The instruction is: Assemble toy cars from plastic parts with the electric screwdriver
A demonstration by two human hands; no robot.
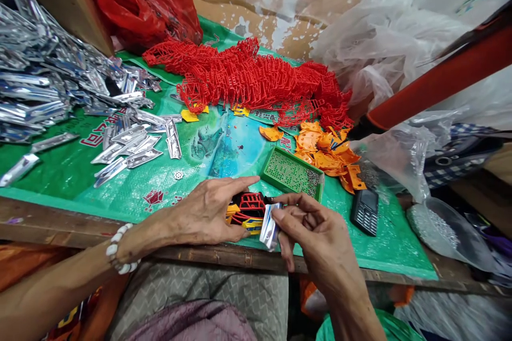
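My left hand [208, 208] grips a small assembly [251, 203] with a red lattice frame, yellow pieces and black parts, at the table's front edge. Between the thumb and fingers of my right hand [310, 224] is a shiny silver plastic part [270, 226] with blue and white marks. It is held against the right end of the assembly; whether it is joined there I cannot tell. Just beyond my hands lies a green tray [276, 184] with a perforated bed and tiny metal pieces, probably screws. The assembly's left end is hidden by my left hand.
Silver parts [132, 149] lie loose at left, beside a large heap [32, 80]. Red lattice frames [248, 77] stretch across the back. Orange pieces [320, 149], a keypad phone [365, 212] and a bowl [448, 234] are at right. A red-and-black tool [424, 80] slants in from upper right.
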